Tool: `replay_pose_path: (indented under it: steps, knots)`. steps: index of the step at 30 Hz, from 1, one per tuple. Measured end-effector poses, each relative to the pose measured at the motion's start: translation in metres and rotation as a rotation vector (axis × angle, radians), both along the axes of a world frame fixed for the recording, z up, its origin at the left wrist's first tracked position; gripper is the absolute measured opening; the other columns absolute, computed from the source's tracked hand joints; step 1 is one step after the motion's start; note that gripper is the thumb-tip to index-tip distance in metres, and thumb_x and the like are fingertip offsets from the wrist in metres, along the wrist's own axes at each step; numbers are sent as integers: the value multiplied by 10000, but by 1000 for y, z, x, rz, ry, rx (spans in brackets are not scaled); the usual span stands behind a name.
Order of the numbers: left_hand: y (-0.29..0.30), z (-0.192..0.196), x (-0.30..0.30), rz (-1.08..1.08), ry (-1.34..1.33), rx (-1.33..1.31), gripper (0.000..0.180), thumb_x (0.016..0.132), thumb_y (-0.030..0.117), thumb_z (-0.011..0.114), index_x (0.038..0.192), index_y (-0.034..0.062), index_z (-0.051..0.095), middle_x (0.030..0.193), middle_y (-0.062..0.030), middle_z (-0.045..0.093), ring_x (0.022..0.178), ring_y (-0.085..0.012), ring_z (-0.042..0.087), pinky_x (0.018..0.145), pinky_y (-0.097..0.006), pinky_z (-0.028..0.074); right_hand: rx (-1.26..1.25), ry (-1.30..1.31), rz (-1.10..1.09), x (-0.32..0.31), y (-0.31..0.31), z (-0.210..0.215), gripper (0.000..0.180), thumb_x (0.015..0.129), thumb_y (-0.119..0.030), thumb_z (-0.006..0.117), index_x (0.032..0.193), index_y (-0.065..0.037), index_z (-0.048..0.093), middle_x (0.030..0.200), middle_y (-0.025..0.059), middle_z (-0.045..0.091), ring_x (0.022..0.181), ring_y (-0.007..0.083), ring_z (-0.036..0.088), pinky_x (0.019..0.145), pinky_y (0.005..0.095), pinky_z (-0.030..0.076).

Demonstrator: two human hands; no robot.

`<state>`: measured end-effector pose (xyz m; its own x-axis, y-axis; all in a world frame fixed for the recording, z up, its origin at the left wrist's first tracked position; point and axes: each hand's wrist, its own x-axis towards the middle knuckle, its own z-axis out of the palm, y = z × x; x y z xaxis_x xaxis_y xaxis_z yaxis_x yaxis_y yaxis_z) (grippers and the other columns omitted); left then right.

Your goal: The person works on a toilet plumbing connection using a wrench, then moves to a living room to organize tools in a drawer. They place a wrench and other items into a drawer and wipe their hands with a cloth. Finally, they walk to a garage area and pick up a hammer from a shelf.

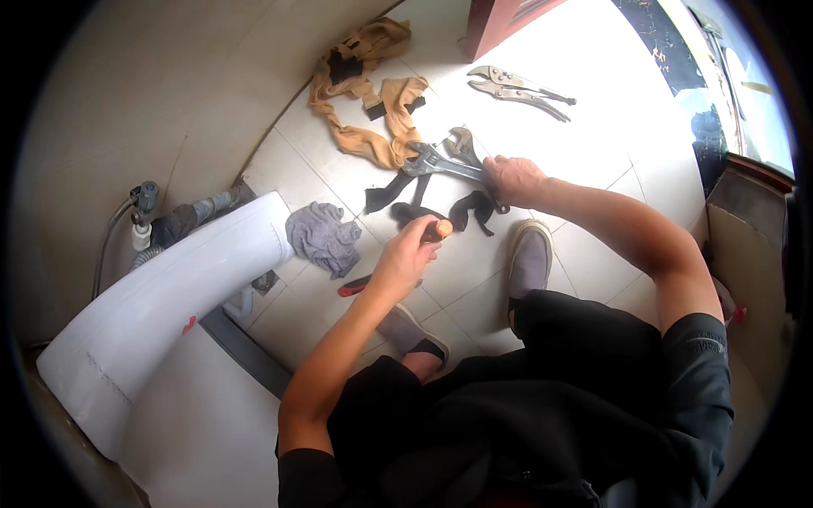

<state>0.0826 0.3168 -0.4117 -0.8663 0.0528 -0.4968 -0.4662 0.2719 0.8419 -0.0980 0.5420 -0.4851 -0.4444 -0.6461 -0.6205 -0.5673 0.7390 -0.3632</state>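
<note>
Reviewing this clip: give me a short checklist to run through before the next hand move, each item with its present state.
1. Right hand grips the adjustable wrench: ok.
2. Left hand holds the orange-handled tool: ok.
3. That tool's tip visible: cannot tell, hidden.
4. Locking pliers lie apart from both hands: ok.
5. Floor around the hands uncluttered: not ok, the grey rag and black strips lie there.

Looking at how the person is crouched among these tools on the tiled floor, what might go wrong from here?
1. The right hand grips the adjustable wrench by its handle end; the heavy head could swing or drop onto the tiles or the nearby shoe.
2. The left hand holds an orange-tipped tool above black straps that could snag it.
3. The locking pliers, grey rag and tan cloth lie loose underfoot, a likely trip hazard.
</note>
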Motion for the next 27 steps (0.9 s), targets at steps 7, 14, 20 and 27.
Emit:
replay_pose_path:
  steps: [7,14,20,27]
  knots:
    - [11,20,-5,54,6,13,354,967,-9,618,1314,22,553,993,-64,672,783,-123,641,720,-272,543,30,31,109,-4,2,5,286,846,-106,672,1107,-9,606,1010,190,686,960,371,695,813,446,571]
    - [10,25,6,57,151,-247,398,913,59,710,1291,11,597,1010,-125,704,853,-219,696,725,-339,553,-433,-737,-110,10,-31,109,454,873,-157,781,1282,-44,618,926,93,684,877,234,656,769,400,532]
    - [8,48,-7,-17,240,-414,419,875,103,756,1264,28,621,1005,-136,719,893,-288,734,728,-376,560,-633,-834,-452,32,-34,110,271,933,-152,742,1192,-72,735,939,9,699,760,82,581,646,260,491]
    - [5,51,-14,230,-29,268,304,977,214,702,1177,-8,642,892,-51,687,771,-140,658,656,-274,508,-851,-1463,-968,38,-48,95,131,1004,-184,664,1055,-78,722,690,-40,556,538,53,370,478,242,296]
